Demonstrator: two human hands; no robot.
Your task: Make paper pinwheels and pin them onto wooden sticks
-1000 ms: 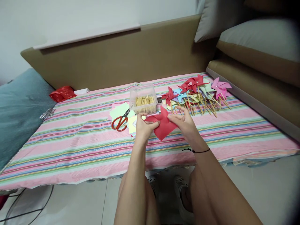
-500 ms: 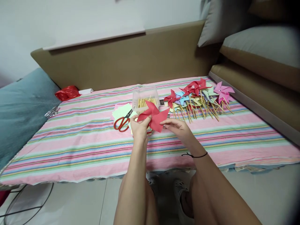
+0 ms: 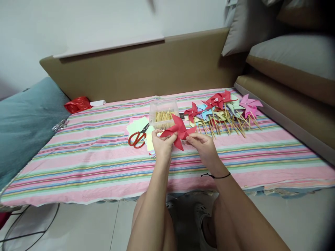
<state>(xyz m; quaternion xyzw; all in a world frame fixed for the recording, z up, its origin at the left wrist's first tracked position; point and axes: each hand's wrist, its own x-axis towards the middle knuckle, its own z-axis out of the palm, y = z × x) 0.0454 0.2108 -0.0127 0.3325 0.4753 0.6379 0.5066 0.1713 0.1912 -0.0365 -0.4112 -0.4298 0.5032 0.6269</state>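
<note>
A red paper pinwheel [image 3: 179, 124] with folded vanes is up in front of me, above the striped cloth. My left hand [image 3: 162, 143] pinches it near the centre, thumb on the front. The fingers of my right hand [image 3: 203, 144] are closed on its right vane. Just beyond it, thin wooden sticks [image 3: 163, 116] fill a clear plastic box [image 3: 153, 111]. Left of my hands, scissors [image 3: 137, 138] with red handles rest on pale green paper [image 3: 138, 124]; yellow paper [image 3: 149, 143] lies beside my left hand.
Several colourful pinwheels on sticks [image 3: 217, 104] lie in a heap at the right. The striped cloth [image 3: 86, 157] covers the seat. A red plastic bag [image 3: 78, 104], a white roll [image 3: 98, 103] and a clear crinkled packet [image 3: 60, 125] are at the left. Cushions [image 3: 293, 55] rise at the right.
Both hands have shifted slightly right with the red pinwheel. Its right side, spread flat before, is now folded inward under my right fingers. More of the stick box and yellow paper shows.
</note>
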